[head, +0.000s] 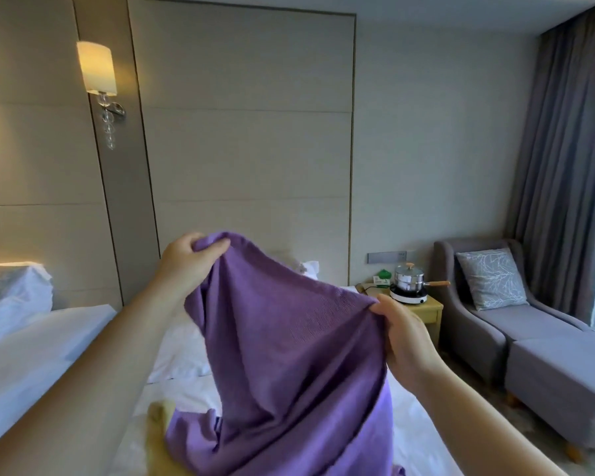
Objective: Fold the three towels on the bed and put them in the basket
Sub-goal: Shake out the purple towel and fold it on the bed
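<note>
The left grip (185, 261), a bare hand just left of frame centre, is clamped on a bunched part of the purple towel's (289, 359) top edge, with the digits curled round the cloth. The right grip (407, 338), lower and right of centre, pinches the same edge further along, its fingers closed on the fabric. Between the two grips we see the edge stretched in a slanting line, higher at the left. The rest of the towel hangs in loose folds to the bottom of the frame, where it spreads over the bed (418, 438).

At lower left we note a yellow towel (158, 419) lying on the white sheet, partly covered by the purple cloth. We cannot tell whether it is folded.

A white pillow (309, 267) shows just above the raised towel. Right of centre a wooden bedside counter (426, 312) carries a white hotplate (407, 297) with a lidded steel pot (407, 275) on it. The pot's wooden handle points right, and a small green object (384, 273) sits beside it.

At right stand a grey armchair (461, 324) with a patterned cushion (492, 278) and, in front of it, a matching footstool (564, 383). A grey curtain (567, 159) hangs at the right edge, and a lit wall lamp (97, 68) glows at upper left.
</note>
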Available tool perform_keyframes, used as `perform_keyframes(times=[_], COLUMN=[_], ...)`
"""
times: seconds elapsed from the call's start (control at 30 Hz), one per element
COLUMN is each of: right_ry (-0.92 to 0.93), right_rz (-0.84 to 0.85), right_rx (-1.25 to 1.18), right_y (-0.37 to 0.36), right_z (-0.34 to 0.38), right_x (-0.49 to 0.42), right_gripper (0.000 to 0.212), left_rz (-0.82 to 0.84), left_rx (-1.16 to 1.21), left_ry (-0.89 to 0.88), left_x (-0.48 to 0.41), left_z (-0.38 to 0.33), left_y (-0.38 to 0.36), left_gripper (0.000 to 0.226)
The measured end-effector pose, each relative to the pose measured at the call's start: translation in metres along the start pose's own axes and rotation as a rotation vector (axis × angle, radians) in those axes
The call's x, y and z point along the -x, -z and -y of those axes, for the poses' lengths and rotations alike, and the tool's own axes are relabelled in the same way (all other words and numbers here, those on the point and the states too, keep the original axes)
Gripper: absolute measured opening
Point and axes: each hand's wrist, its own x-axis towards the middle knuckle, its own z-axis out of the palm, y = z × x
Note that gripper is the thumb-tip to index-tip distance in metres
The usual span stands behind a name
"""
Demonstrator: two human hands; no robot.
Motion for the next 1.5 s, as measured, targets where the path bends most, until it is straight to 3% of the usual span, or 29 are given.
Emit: perform_keyframes(times=[0.1, 0.23, 0.33, 0.5, 0.67, 0.83, 0.97, 1.1, 1.2, 1.37, 1.5], right_ry=[-0.003, -0.036, -0.055, -0.124, -0.131, -0.021, -0.054, -0.072, 0.022, 0.233, 0.149], right_rz=[0.168, 0.364, 0.413, 0.376, 0.491, 0.361, 0.371, 0.405, 0.388, 0.135, -0.019], right_rx=[-0.045, 0.131, 0.19, 0.264, 0.307, 0.786, 0.839, 0.937, 1.109, 1.103, 0.906], right_y=[-0.015, -0.039, -0.04, -0.006, 0.017, 0.023, 0.024, 0.022, 0.021, 0.021, 0.027], right_z=[0.025, 0.032, 0.025, 0.007, -0.014, -0.03, -0.028, -0.027, -0.03, -0.038, -0.037], right_x=[-0.005, -0.004, -0.004, 0.002, 0.011, 0.007, 0.006, 0.003, 0.002, 0.003, 0.0], right_gripper=[0.013, 0.005, 0.01, 0.005, 0.039, 0.019, 0.029, 0.023, 0.023, 0.013, 0.021], left_rz=[0.158, 0.698, 0.913, 0.748, 0.557, 0.298, 0.102, 0.076, 0.066, 0.081, 0.039], left_rx=[-0.124, 0.002, 0.04, 0.124, 0.234, 0.374, 0.472, 0.511, 0.499, 0.473, 0.399], left_ry=[0.008, -0.084, -0.084, -0.246, -0.271, -0.287, -0.249, -0.166, -0.146, -0.11, -0.075], left_x=[0.013, 0.061, 0.089, 0.093, 0.082, 0.052, 0.028, 0.015, 0.011, 0.007, 0.0], left_z=[0.027, 0.023, 0.02, 0.014, -0.008, -0.032, -0.03, -0.019, -0.013, 0.001, 0.018], left_y=[0.003, -0.034, -0.068, -0.093, -0.106, -0.092, -0.062, -0.044, -0.04, -0.035, -0.033], left_gripper=[0.018, 0.06, 0.052, 0.012, 0.015, 0.013, 0.017, 0.022, 0.022, 0.024, 0.023])
